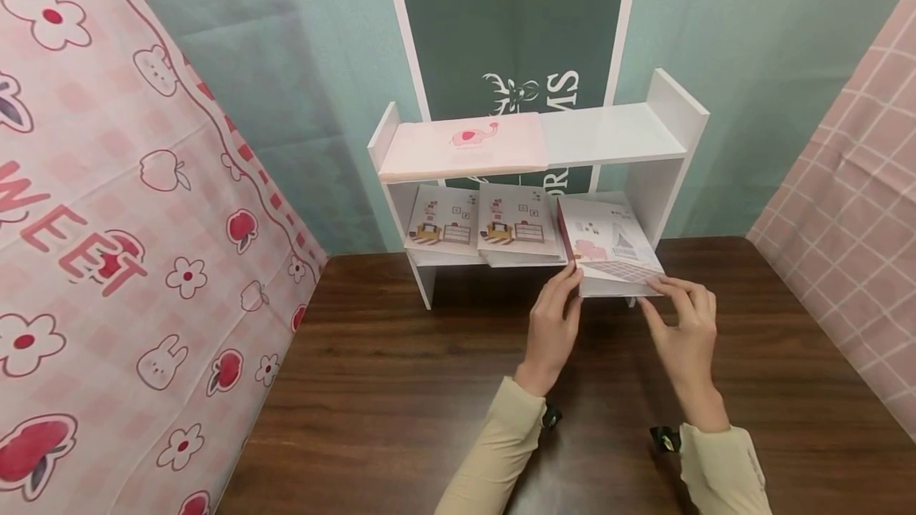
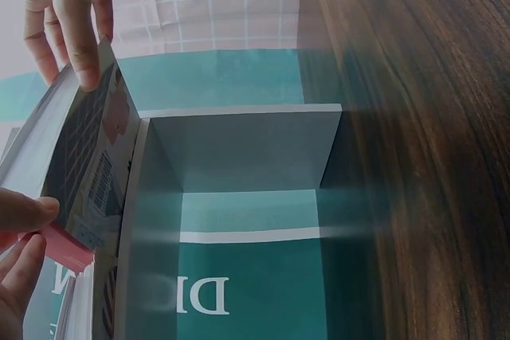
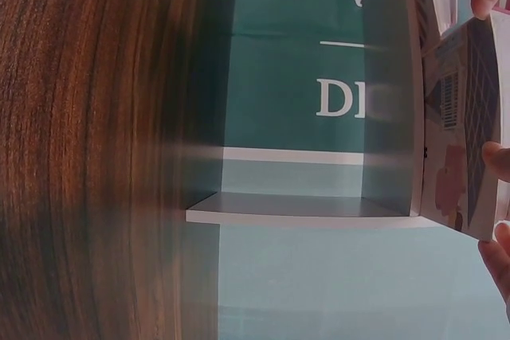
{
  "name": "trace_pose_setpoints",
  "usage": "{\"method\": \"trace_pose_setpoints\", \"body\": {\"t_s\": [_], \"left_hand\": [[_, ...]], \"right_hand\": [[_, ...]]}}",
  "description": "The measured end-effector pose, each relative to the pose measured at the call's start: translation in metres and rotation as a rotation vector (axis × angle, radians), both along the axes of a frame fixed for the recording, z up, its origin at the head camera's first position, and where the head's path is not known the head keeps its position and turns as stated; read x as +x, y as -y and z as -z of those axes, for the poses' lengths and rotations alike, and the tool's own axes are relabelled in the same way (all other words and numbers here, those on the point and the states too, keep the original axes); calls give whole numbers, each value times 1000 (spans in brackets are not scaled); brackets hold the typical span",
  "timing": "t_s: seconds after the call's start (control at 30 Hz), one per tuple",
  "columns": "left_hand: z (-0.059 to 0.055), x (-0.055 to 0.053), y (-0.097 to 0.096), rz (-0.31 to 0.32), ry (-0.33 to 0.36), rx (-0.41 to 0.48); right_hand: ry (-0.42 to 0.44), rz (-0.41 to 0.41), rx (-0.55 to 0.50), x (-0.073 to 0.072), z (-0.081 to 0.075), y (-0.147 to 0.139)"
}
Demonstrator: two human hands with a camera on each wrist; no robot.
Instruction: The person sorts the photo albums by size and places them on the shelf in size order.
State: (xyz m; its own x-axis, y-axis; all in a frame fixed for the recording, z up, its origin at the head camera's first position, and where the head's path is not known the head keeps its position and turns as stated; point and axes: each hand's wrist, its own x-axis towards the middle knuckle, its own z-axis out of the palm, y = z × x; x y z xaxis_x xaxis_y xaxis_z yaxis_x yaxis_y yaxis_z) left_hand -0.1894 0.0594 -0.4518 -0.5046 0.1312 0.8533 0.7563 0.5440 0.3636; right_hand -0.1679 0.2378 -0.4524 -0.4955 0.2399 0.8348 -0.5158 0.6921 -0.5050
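A book (image 1: 608, 241) with a pale illustrated cover and a red spine lies at the right end of the lower shelf, its front edge jutting past the board. My left hand (image 1: 554, 324) holds its front left corner, thumb and fingers at the red spine (image 2: 65, 246). At the front right corner my right hand (image 1: 683, 332) pinches the book, fingers on top and thumb below. From underneath, a barcode (image 3: 450, 99) shows on the book's lower cover. To its left, two similar books or stacks lie side by side, a middle one (image 1: 521, 221) and a left one (image 1: 444, 221).
The white two-tier shelf (image 1: 615, 133) stands at the back of the brown wooden table (image 1: 386, 388). A pink cloth or cover with an elephant (image 1: 465, 141) lies on its upper board, at the left. Patterned pink curtains (image 1: 179, 276) hang at both sides, a green one behind.
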Motion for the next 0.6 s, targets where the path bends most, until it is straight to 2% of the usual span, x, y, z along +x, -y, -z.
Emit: {"method": "trace_pose_setpoints", "body": {"t_s": [0.6], "left_hand": [[-1,-2,-2,-19,17,-10]], "right_hand": [[18,3,-9,-4,0,1]]}}
